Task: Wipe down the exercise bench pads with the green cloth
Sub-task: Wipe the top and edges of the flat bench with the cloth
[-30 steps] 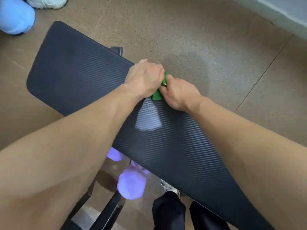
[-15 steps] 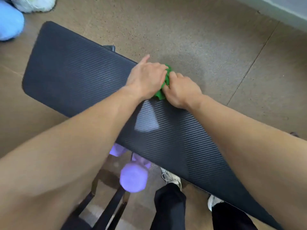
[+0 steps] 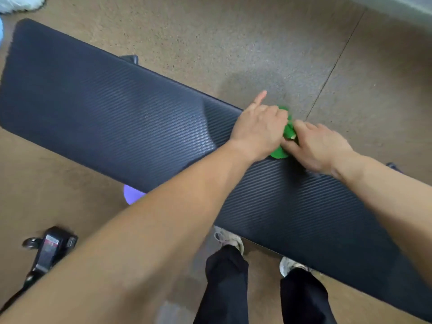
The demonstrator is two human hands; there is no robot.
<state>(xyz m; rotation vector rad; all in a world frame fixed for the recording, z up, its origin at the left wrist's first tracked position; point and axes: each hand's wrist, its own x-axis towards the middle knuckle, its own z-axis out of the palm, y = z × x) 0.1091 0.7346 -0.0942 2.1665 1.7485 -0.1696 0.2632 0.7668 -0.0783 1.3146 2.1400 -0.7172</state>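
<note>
A long dark ribbed bench pad [image 3: 121,118] runs diagonally from upper left to lower right. A bunched green cloth [image 3: 285,136] lies at the pad's far edge, mostly covered by my hands. My left hand [image 3: 258,129] presses on the cloth's left side, fingers curled, index finger sticking out past the edge. Touching the cloth's right side, my right hand [image 3: 319,147] lies flat with fingers on it.
The bench frame foot with a small wheel [image 3: 50,250] sits at lower left. A purple dumbbell end [image 3: 132,195] peeks out under the pad. My legs and white shoes [image 3: 230,239] stand against the near edge. Brown speckled floor surrounds the bench.
Both hands with the cloth have slid right along the pad's far edge. The view has shifted, showing more of the pad's left end and the frame foot.
</note>
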